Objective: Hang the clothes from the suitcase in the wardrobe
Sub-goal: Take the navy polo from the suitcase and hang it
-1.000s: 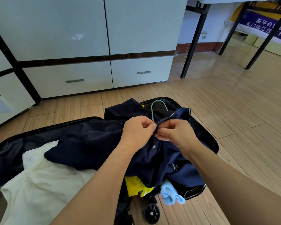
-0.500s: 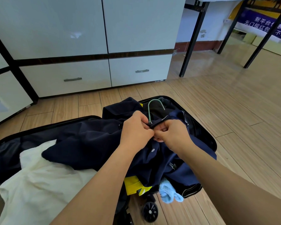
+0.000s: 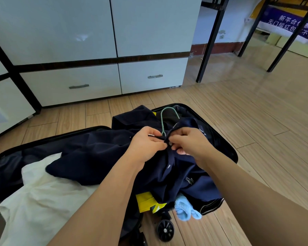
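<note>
Fingertips of the left hand point(image 3: 147, 145) and right hand point(image 3: 189, 144) met at centre frame, pinching the buttoned placket of a navy polo shirt point(image 3: 100, 157), with a green hanger hook point(image 3: 167, 115) rising just above them. The shirt sprawled across an open black suitcase point(image 3: 219, 125) on the wooden floor point(image 3: 256, 121), over a white garment point(image 3: 43, 197) at lower left. The white wardrobe point(image 3: 96, 41) filled the upper left.

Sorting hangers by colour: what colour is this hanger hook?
Pale green hanger hook, clearest in the head view.
</note>
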`<act>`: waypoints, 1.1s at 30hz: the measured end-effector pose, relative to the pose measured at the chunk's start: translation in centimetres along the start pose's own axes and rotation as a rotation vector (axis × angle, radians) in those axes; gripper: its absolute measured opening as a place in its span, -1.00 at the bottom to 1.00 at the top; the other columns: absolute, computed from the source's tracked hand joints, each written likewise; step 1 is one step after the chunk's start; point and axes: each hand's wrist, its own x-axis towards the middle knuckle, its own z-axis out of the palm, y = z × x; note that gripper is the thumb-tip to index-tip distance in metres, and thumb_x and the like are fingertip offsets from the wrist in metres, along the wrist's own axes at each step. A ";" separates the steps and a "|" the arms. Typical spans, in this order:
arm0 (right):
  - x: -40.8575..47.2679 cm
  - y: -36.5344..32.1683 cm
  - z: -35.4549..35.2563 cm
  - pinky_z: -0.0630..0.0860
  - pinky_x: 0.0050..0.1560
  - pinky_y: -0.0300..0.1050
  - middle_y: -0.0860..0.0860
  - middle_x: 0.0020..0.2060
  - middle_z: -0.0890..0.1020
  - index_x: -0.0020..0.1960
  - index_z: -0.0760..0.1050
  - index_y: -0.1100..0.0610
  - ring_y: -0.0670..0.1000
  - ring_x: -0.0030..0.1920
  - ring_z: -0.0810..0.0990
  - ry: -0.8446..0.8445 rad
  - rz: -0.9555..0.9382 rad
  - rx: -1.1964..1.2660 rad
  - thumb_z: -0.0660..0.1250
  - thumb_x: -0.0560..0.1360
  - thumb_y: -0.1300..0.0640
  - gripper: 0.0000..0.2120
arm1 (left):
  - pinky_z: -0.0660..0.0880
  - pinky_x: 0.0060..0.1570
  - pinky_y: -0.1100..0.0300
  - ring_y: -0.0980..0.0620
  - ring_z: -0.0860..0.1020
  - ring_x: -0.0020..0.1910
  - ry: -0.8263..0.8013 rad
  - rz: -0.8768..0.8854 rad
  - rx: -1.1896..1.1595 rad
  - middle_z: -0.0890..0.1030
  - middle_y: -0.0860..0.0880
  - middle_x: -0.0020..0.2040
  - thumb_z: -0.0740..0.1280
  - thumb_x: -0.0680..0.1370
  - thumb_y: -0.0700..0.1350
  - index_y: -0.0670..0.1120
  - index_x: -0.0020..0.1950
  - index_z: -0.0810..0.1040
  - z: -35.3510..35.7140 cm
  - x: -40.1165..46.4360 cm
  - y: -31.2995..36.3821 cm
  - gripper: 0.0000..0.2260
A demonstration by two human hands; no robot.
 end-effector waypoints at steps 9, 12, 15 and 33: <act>0.7 0.2 0.3 0.59 -0.13 0.10 0.14 -0.42 0.56 -0.27 0.52 0.31 -0.05 -0.50 0.52 0.275 -0.051 -0.156 0.31 0.45 0.22 -0.82 | 0.51 -0.29 0.29 0.10 0.56 -0.29 -0.083 -0.041 0.175 0.63 -0.06 -0.17 0.39 0.46 -0.33 -0.04 0.15 0.52 0.7 0.2 -1.2 -0.68; 0.5 0.0 0.5 0.57 -0.09 0.19 0.11 -0.44 0.50 -0.29 0.49 0.19 0.05 -0.41 0.48 0.288 -0.107 -0.180 0.30 0.40 0.20 -0.89 | 0.62 -0.03 0.08 0.01 0.61 -0.15 0.139 -0.060 0.013 0.62 -0.07 -0.09 0.32 0.50 -0.37 -0.08 0.09 0.57 0.3 0.7 -1.7 -0.74; 0.5 0.3 0.8 0.57 -0.11 0.06 0.06 -0.46 0.50 -0.32 0.46 0.20 0.02 -0.42 0.48 0.274 -0.076 -0.070 0.31 0.38 0.25 -0.89 | 0.59 0.07 0.12 0.05 0.64 -0.07 0.224 -0.030 -0.180 0.65 -0.03 -0.07 0.36 0.50 -0.35 -0.08 0.05 0.64 0.3 1.0 -1.7 -0.78; -0.3 -0.4 2.1 0.62 -0.21 -0.18 0.05 -0.29 0.66 -0.09 0.58 0.16 0.00 -0.32 0.65 0.305 -0.275 -0.057 0.36 0.46 0.25 -0.95 | 0.44 -0.23 0.47 0.27 0.54 -0.28 0.409 0.350 0.252 0.57 0.17 -0.31 0.42 0.47 -0.19 -0.03 -0.12 0.62 1.2 0.4 1.4 -0.94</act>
